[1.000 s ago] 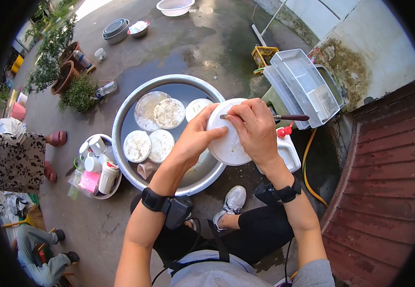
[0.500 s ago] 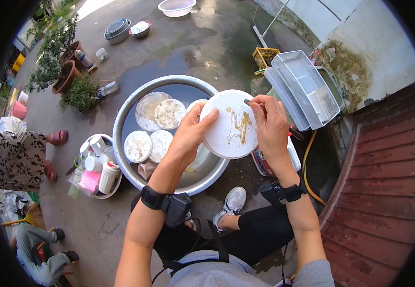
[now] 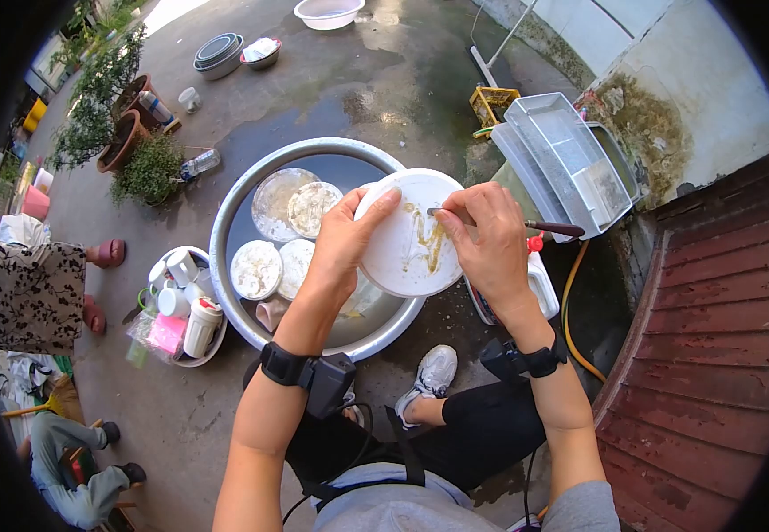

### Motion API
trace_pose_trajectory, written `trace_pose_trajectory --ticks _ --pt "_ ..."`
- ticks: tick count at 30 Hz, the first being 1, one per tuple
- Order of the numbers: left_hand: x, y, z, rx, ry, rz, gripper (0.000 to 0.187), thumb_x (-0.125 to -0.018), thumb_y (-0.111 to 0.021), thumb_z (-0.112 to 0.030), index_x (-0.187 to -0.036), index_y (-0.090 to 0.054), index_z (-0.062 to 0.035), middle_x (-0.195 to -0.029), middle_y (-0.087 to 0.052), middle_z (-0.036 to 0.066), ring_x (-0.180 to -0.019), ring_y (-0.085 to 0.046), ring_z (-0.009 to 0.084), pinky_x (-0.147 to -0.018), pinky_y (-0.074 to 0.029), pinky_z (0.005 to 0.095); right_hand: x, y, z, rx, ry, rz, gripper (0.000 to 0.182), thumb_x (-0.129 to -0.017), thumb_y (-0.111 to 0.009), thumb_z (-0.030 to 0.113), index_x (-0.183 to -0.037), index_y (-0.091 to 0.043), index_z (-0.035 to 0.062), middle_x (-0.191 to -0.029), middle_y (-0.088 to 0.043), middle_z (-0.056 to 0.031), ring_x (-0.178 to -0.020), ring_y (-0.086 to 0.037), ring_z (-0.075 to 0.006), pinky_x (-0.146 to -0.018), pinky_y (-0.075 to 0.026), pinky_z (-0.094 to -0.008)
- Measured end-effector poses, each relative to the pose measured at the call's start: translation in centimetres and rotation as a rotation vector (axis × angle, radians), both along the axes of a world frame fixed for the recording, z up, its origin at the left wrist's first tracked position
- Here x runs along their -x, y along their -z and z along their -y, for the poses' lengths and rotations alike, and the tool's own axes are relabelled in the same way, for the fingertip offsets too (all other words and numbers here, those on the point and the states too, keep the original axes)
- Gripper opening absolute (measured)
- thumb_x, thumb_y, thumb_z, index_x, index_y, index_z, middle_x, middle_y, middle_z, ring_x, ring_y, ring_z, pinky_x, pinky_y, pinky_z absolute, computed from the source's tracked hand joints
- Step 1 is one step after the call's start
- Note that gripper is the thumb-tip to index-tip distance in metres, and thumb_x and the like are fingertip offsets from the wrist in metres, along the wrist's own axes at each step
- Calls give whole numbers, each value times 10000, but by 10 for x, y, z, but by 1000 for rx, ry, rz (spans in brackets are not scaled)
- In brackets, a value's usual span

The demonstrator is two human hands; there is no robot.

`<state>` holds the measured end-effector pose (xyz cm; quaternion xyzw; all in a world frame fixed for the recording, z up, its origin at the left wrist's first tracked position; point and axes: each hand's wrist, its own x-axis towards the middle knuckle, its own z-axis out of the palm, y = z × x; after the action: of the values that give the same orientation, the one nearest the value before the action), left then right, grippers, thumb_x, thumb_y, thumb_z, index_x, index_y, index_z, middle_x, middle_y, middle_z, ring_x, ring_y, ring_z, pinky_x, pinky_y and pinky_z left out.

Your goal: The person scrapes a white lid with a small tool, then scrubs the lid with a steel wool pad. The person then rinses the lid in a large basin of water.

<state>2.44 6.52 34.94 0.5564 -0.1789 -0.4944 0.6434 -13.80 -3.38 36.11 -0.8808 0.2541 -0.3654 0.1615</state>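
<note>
My left hand grips a round white lid by its left edge, thumb on top. Yellow-brown streaks mark the lid's face. Closed around a thin tool with a dark handle is my right hand. The tool's metal tip rests at the streaks near the lid's middle. Both hands are over the right side of a large metal basin of water. Several round, stained lids lie in the basin, partly hidden by my left forearm.
Left of the basin stands a tub of cups and a tumbler. Clear plastic bins lean at the right, by a yellow hose. Potted plants stand at upper left. Two people are partly visible at the left edge.
The lid has shifted slightly left and tilted. My right hand has moved left with the tool, whose tip is now further in on the streaks and whose handle shows more.
</note>
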Motion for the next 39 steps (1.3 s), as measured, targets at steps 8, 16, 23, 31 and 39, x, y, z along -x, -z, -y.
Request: trace_pose_trajectory --ticks 8,16,23,31,39 --pt "2 -4 -1 15 14 0 302 -929 -692 -231 -1113 -619 -3 -951 -699 77 -798 -675 109 -684 -546 231 -1 -5 -4 87 -42 15 142 -781 -763 141 -882 -667 117 -878 -581 -28 -843 -577 -237 -724 -428 -378" --pt "3 -6 -4 25 4 74 285 -937 -674 -254 -1047 -621 4 -884 -692 88 -707 -674 111 -613 -547 219 -3 -1 -5 76 -91 55 140 -763 -774 134 -854 -670 116 -868 -585 -29 -810 -576 -230 -692 -428 -375" --pt "2 1 -4 37 -15 34 268 -922 -699 -218 -1028 -638 20 -880 -701 89 -723 -671 102 -618 -542 221 -2 -6 -8 95 -159 23 152 -745 -785 125 -829 -659 107 -854 -583 -32 -786 -578 -233 -664 -416 -369" --pt "3 0 -2 25 -8 23 266 -918 -705 -218 -1023 -643 19 -870 -699 80 -707 -661 96 -607 -537 220 -4 -1 -5 78 -83 98 148 -744 -781 97 -796 -642 94 -849 -583 -40 -786 -581 -233 -663 -413 -370" --pt "-4 0 -4 45 -62 42 309 -938 -675 -248 -1078 -620 23 -899 -694 91 -715 -675 115 -614 -552 227 -3 0 -9 9 -174 75 153 -741 -782 81 -796 -639 79 -858 -590 -46 -793 -585 -239 -667 -423 -371"
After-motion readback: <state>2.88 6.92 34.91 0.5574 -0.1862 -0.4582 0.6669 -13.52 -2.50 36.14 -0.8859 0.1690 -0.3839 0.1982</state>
